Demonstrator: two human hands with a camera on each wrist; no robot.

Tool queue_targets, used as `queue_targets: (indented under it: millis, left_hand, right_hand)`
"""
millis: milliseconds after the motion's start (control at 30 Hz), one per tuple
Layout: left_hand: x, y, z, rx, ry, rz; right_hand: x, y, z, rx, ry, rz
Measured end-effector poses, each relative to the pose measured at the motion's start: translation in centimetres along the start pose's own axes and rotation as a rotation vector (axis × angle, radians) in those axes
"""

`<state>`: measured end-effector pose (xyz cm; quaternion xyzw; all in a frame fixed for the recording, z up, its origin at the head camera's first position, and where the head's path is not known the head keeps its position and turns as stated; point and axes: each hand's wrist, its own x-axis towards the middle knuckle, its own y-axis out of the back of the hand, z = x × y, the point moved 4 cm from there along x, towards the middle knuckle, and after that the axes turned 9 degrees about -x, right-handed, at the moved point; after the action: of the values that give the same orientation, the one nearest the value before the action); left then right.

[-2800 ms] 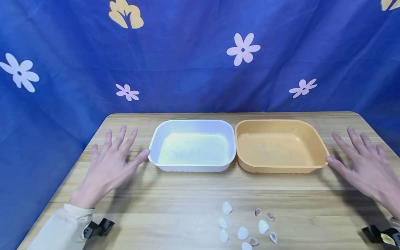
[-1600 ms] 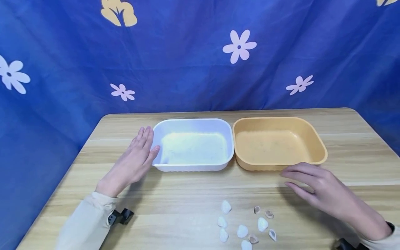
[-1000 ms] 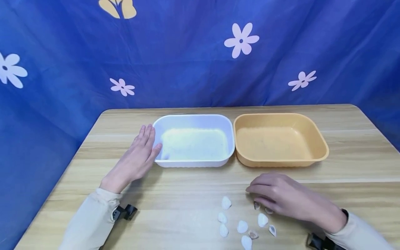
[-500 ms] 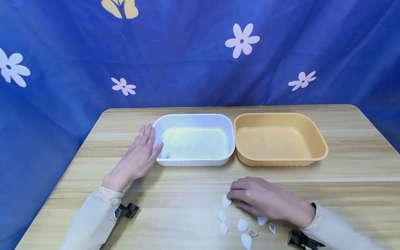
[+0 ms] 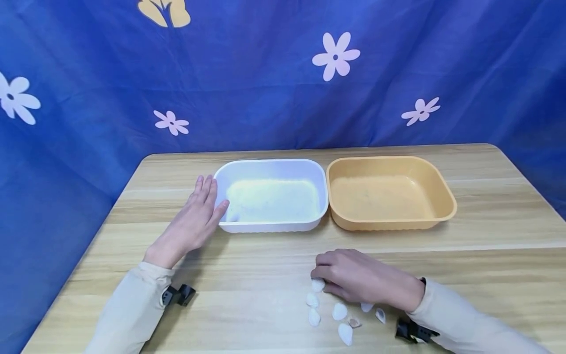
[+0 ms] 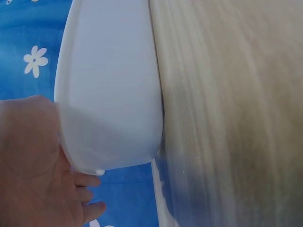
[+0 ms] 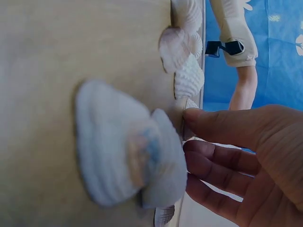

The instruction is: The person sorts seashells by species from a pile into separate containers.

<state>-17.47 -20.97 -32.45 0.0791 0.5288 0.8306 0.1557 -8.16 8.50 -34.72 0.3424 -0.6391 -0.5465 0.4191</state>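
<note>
Backdrop: creased deep-blue fabric curtain (image 5: 247, 98), printed with white, long-petalled flowers (image 5: 342, 67) and a pale-yellow leaf-like motif (image 5: 180, 14), hanging behind and beside the light-brown wood-grain surface (image 5: 256, 275). Surface's far corners rounded. Lighting bright; soft shadows on the grain.

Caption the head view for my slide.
Right grip on a white rounded seashell; left grip at a white rectangular plastic basin.
</note>
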Motion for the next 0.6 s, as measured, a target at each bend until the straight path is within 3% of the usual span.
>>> queue_targets:
  millis: [267, 600]
  left_hand:
    - [0.0, 0.2, 0.0, -0.008, -0.01, 0.013]
    - [0.0, 0.0, -0.2, -0.025, -0.003, 0.015]
  right_hand:
    - [0.1, 0.1, 0.8, 0.077, -0.041, -0.014]
    - [0.1, 0.1, 1.2, 0.159, -0.117, -0.105]
